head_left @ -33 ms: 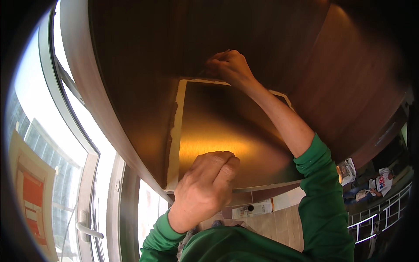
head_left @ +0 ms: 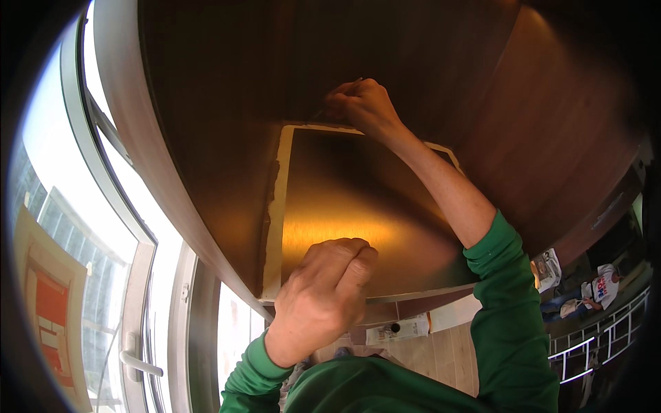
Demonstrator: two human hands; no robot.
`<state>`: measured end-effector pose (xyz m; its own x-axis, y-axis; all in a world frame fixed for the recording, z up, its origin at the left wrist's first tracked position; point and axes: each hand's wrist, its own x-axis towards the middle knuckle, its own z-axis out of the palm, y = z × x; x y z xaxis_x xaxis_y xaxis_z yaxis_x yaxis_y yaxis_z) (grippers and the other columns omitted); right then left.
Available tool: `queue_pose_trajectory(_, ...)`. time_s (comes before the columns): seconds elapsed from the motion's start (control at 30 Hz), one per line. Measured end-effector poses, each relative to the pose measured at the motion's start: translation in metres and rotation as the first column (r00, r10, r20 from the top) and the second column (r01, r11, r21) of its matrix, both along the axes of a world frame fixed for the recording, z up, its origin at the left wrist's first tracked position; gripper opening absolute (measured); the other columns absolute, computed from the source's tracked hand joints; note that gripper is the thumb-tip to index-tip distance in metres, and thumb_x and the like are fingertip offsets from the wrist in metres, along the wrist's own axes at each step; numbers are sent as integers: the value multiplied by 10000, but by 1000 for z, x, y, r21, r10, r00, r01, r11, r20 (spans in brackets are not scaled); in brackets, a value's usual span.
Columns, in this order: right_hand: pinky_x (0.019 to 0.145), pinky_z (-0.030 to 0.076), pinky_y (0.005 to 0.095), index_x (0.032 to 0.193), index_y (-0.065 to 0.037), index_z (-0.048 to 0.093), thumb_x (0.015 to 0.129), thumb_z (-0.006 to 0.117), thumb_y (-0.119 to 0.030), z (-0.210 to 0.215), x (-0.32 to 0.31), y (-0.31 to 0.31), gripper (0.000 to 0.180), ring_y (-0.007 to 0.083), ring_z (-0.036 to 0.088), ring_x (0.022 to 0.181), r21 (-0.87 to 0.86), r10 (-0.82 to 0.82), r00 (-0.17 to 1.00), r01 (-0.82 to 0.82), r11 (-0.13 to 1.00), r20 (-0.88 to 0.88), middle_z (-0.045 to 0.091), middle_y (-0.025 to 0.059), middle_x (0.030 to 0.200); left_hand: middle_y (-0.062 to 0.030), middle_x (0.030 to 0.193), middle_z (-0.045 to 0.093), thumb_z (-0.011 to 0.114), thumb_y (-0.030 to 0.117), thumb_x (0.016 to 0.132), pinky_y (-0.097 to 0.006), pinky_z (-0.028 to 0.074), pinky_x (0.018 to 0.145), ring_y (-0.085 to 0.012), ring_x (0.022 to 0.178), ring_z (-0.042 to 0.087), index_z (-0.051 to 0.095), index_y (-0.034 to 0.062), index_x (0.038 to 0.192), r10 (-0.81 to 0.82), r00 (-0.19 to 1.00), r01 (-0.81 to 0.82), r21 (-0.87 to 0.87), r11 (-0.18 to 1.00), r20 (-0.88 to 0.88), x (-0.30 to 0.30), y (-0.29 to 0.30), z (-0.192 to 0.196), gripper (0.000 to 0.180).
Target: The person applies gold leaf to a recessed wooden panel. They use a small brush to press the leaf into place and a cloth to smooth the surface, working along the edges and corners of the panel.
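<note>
A brushed metal panel (head_left: 358,199) with a golden sheen is set in a dark wooden surface (head_left: 227,103). A pale strip (head_left: 277,206) runs along its left and top edges. My right hand (head_left: 361,103) reaches to the top edge, fingers pinched on a thin dark tool (head_left: 320,113) whose tip meets the strip near the corner. My left hand (head_left: 323,296) is curled into a fist against the panel's lower edge; nothing shows inside it. Both sleeves are green.
A tall window (head_left: 62,227) with a white frame and a handle (head_left: 138,361) fills the left side. Below lie a wooden floor (head_left: 441,351) and a small box (head_left: 399,329). At the lower right are a white railing (head_left: 599,337) and a seated person (head_left: 585,296).
</note>
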<state>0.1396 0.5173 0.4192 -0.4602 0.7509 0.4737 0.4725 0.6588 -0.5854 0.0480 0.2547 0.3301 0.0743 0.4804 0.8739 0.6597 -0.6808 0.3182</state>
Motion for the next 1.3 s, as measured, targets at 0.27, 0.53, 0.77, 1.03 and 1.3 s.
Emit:
queue_pose_trajectory(0.27, 795, 591, 330, 984, 38, 785, 951, 644, -194, 4, 8, 2, 274, 190, 746, 840, 10, -56, 998, 55, 998, 34, 774, 131, 935, -124, 965, 710, 688, -138, 678, -374, 591, 721, -301, 849, 710, 700, 8, 996, 10, 1000, -10, -11, 1000, 9, 0, 2, 1, 351)
queue_pose_trajectory(0.53, 715, 594, 332, 970, 3, 790, 883, 633, -222, 1, 23, 14, 288, 191, 740, 753, 25, -62, 998, 62, 998, 1, 767, 115, 832, -125, 969, 711, 686, -135, 678, -375, 591, 729, -300, 853, 710, 696, 0, 998, 4, 1000, -4, -7, 1000, 1, 0, 3, 1, 347)
queue_pose_trajectory(0.77, 731, 588, 335, 944, 20, 789, 892, 637, -198, 3, 30, 12, 271, 192, 736, 755, 8, -93, 996, 93, 996, -13, 766, 119, 829, -123, 970, 710, 682, -142, 671, -372, 587, 724, -298, 846, 707, 693, -5, 1007, -8, 1000, 8, 1, 1000, -1, -1, 4, 0, 363)
queue_pose_trajectory(1.03, 734, 564, 324, 942, 46, 778, 920, 636, -162, 7, 37, 3, 253, 173, 714, 750, 154, -117, 989, 101, 983, 93, 750, 117, 812, -123, 970, 709, 678, -146, 666, -373, 586, 723, -297, 847, 706, 695, -5, 1007, -11, 1000, 11, -6, 1000, 1, -1, 4, 1, 370)
queue_pose_trajectory(1.3, 730, 576, 389, 907, -2, 791, 863, 616, -191, 3, 21, 5, 261, 277, 735, 755, 144, -71, 997, 64, 987, 41, 748, 164, 809, -115, 965, 711, 681, -147, 671, -377, 588, 725, -293, 847, 707, 696, 1, 1000, -4, 1000, 4, 2, 1000, 6, -1, 7, -2, 361)
